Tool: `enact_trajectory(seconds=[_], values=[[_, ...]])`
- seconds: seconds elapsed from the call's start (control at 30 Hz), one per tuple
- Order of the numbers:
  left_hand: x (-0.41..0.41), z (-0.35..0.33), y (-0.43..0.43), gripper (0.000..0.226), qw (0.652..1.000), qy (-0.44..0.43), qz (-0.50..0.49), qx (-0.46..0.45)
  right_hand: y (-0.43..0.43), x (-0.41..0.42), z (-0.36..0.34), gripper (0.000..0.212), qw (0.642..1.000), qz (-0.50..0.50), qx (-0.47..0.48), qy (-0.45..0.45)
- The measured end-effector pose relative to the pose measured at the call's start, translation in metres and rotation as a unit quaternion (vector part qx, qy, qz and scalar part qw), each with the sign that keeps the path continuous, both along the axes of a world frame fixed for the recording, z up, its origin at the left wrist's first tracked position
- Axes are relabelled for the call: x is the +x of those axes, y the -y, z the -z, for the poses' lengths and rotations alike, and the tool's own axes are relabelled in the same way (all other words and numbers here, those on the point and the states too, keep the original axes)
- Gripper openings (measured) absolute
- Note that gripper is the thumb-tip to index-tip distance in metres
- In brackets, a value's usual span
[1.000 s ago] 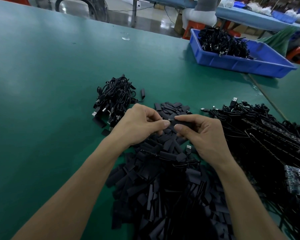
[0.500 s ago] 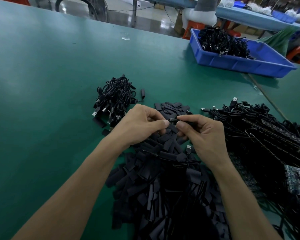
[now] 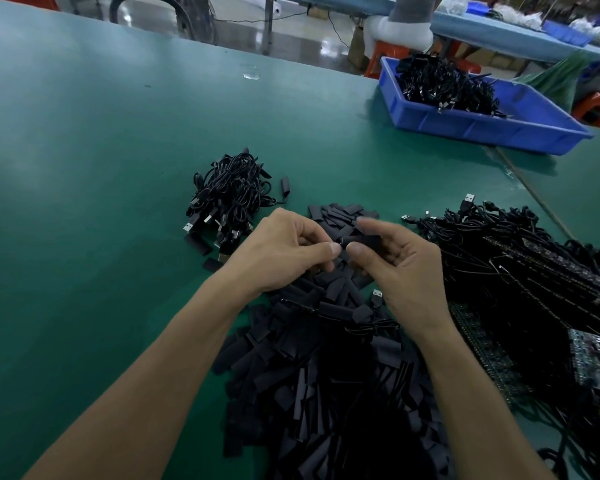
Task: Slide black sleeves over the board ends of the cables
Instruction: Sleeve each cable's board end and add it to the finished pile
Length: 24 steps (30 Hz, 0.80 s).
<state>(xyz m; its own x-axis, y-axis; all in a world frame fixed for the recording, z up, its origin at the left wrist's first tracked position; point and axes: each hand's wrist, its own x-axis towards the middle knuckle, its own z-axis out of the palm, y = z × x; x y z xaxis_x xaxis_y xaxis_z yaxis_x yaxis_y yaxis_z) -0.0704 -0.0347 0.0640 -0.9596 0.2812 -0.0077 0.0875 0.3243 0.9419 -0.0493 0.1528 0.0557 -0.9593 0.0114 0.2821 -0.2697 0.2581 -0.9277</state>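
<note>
Sleeve (image 3: 364, 241) is up between both hands, just above the sleeve pile (image 3: 326, 375), long axis lying left to right. My left hand (image 3: 284, 251) pinches its left end; my right hand (image 3: 402, 268) grips the body, fingers blurred. Cable bundle (image 3: 232, 199) beyond left, cable heap (image 3: 516, 258) crowding right, blue tray (image 3: 482, 123) far back on the surface (image 3: 101, 168).

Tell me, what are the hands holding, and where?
Both hold one black sleeve: the right hand pinches its middle, and the left hand pinches at the end nearest it.
</note>
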Motion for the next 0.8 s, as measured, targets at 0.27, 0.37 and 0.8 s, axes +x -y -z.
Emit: enact_trajectory(seconds=[0.27,0.37,0.8], values=[[0.001,0.002,-0.007,0.018,0.999,-0.019,-0.021,0.016,0.028,0.004,0.011,0.030,0.982,0.150,-0.102,-0.044],[0.001,0.006,-0.009,0.018,0.999,-0.034,-0.032,0.024,0.037,0.005,0.010,0.034,0.982,0.143,-0.111,-0.057],[0.004,0.005,-0.017,0.017,0.995,-0.063,-0.033,0.065,0.039,0.004,0.003,0.031,0.984,0.128,-0.113,-0.041]])
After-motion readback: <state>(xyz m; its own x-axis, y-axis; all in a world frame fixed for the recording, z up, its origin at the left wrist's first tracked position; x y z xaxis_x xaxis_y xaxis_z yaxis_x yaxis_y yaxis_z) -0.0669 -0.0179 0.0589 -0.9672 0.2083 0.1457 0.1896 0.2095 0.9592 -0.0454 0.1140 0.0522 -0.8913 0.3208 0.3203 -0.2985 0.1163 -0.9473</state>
